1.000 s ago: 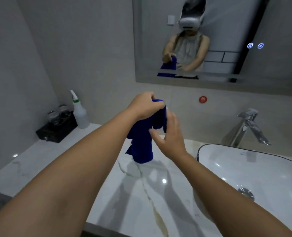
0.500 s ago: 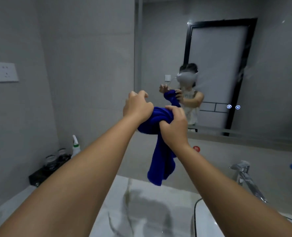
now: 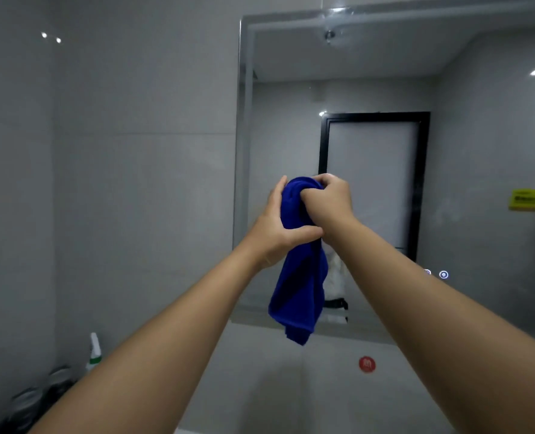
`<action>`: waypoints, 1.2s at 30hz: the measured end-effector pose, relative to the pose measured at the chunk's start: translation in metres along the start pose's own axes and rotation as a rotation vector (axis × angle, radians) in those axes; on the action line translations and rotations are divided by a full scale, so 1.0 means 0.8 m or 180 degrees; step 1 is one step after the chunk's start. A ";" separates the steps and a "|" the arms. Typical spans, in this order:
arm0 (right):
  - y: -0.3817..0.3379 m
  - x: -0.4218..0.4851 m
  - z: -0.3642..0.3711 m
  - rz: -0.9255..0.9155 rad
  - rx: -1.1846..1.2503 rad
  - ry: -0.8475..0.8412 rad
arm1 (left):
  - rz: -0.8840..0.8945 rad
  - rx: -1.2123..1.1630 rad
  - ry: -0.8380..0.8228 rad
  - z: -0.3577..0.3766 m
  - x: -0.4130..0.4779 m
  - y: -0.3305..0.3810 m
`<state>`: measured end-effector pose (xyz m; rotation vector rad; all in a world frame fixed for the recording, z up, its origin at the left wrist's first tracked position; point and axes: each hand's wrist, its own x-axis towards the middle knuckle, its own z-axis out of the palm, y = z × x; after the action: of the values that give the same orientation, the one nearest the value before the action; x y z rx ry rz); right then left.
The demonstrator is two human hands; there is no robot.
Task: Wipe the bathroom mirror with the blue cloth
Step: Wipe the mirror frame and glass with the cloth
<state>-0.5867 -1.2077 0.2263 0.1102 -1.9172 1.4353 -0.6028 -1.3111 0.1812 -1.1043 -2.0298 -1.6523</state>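
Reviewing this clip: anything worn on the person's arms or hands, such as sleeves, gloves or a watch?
Nothing visible. The left hand and right hand are ungloved; both forearms are uncovered to the frame's edge, no sleeve, watch or bracelet in view.

The blue cloth is thick, soft fabric, matt and slightly fuzzy, bunched in deep folds. The mirror is smooth, glossy glass that catches the ceiling lights, with a shiny silvery strip down its left edge. The wall is made of large grey tiles, smooth with a faint satin sheen. A spray bottle low on the left looks like white plastic. A round red sticker under the mirror looks flat and smooth.
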 end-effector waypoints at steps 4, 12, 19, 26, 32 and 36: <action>-0.017 0.044 0.022 -0.0106 -0.0008 -0.0030 | 0.0150 0.0732 0.0057 -0.029 0.054 -0.003; -0.038 0.129 0.080 -0.0664 -0.0175 0.0075 | 0.0494 0.1030 0.1087 -0.088 0.179 -0.009; -0.114 0.227 0.116 -0.0771 0.0431 -0.0489 | 0.0832 0.0866 0.1123 -0.154 0.288 0.035; -0.134 0.336 0.153 -0.1431 -0.0305 0.0788 | 0.0861 0.0332 0.0685 -0.190 0.363 0.013; -0.137 0.395 0.167 -0.2025 -0.1441 0.1943 | 0.1067 0.1368 0.1234 -0.202 0.404 -0.038; -0.100 0.424 0.209 -0.2525 -0.2676 0.1620 | 0.1544 0.1688 0.1374 -0.207 0.422 -0.061</action>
<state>-0.8799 -1.2655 0.4711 0.0788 -1.6033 0.0732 -0.8981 -1.3417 0.4164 -0.8592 -1.6103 -0.9321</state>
